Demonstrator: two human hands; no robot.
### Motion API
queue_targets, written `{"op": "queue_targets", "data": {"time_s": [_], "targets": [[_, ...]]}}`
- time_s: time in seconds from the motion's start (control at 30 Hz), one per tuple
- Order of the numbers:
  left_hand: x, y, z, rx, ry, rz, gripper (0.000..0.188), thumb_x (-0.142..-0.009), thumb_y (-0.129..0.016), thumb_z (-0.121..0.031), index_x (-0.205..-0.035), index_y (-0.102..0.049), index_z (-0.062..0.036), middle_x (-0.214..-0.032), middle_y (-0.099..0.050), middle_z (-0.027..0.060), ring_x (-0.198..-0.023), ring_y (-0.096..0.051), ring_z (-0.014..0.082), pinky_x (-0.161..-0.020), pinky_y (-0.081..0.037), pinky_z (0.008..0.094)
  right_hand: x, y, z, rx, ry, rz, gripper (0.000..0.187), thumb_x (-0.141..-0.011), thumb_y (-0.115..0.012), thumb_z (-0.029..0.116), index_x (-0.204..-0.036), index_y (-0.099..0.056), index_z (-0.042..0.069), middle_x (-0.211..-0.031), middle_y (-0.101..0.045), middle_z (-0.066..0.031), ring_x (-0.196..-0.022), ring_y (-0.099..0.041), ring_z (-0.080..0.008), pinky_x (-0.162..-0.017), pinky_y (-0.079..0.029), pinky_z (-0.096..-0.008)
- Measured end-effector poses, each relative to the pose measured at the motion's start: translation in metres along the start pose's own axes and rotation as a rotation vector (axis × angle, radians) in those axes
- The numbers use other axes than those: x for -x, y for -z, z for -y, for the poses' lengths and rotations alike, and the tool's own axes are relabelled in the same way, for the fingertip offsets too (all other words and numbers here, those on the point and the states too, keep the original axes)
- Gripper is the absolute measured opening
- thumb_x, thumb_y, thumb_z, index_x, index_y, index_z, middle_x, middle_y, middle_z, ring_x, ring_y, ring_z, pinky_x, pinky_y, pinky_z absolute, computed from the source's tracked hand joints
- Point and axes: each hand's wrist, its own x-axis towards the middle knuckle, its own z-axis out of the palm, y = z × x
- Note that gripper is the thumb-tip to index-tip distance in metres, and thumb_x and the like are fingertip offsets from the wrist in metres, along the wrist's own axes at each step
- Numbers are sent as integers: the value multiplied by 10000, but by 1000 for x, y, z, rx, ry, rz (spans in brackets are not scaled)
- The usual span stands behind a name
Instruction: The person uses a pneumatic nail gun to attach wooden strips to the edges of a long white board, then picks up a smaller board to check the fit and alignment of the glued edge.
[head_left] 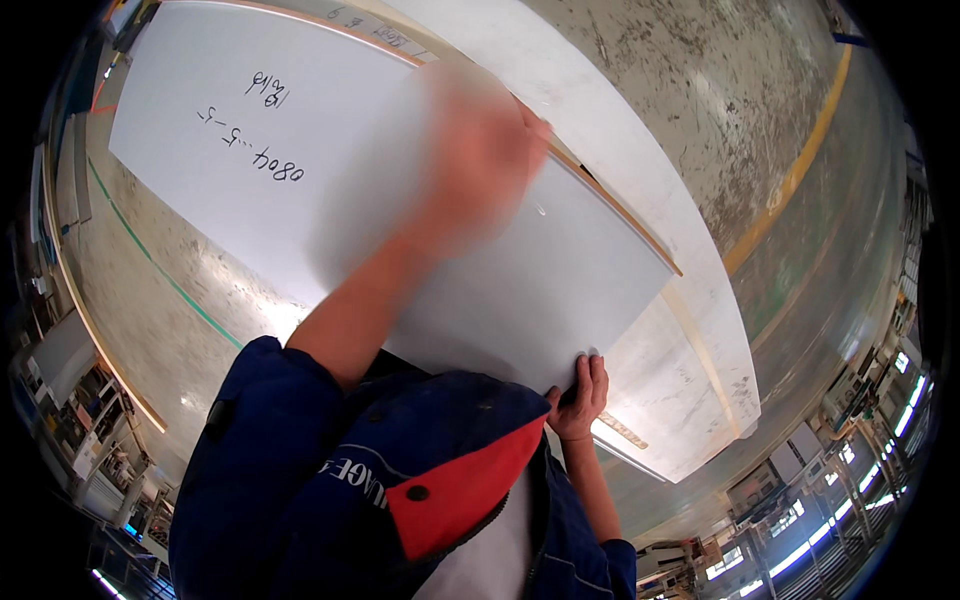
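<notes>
A large white panel point(560, 270) with dark handwriting on its left part spreads in front of me, a thin brown edge point(630, 228) running along its far side. Over its middle my left hand point(480, 150) reaches across to that far edge, badly smeared by motion. Whether its fingers hold anything is hidden by the blur. At the near right corner my right hand point(580, 400) grips the panel's edge, its fingers bent close together. A shadow of the left arm falls on the white surface.
Under and beyond the panel lies a larger pale board or tabletop point(700, 330) with a curved-looking outer edge. A marked strip point(375, 30) sits past the far edge. The scuffed floor point(690, 90) carries a yellow line point(800, 175) and a green line point(160, 265). Shelving and equipment stand farther off.
</notes>
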Motion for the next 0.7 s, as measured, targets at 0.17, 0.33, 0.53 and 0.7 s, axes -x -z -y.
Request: {"op": "queue_targets", "data": {"time_s": [0.17,0.33,0.53,0.7], "targets": [[42,-46,-35,-1,-99,222,164,-842,-718,-224,-826,-628,-88,-574,-535,-15,-539,-551,164,-1190,-21,651,-4,1,2,23,25,3,617,-793,-654,262,-1328,-562,-31,-1299,-564,-290,-1174,-569,-491,-999,-466,-536],[90,-73,-64,247,-95,516,166,-824,-715,-220,-786,-616,-93,-562,-539,5,-543,-576,209,-1207,-110,617,0,2,1,-29,-5,28,623,-797,-659,257,-1345,-545,-16,-1325,-548,-291,-1181,-560,-494,-1016,-455,-539],[75,-42,-44,193,-128,275,110,-860,-662,-136,-766,-618,-100,-606,-560,-14,-554,-570,156,-1208,-122,611,-1,0,5,12,-18,-7,637,-727,-687,206,-1315,-574,-12,-1299,-569,-284,-1190,-568,-483,-1024,-466,-536],[35,-25,-8,-156,-129,22,167,-949,-618,-160,-813,-636,-65,-598,-553,-23,-552,-539,132,-1212,-68,593,-13,9,8,-20,-4,-8,635,-714,-704,164,-1313,-579,-5,-1290,-584,-246,-1179,-589,-464,-1012,-499,-509]]}}
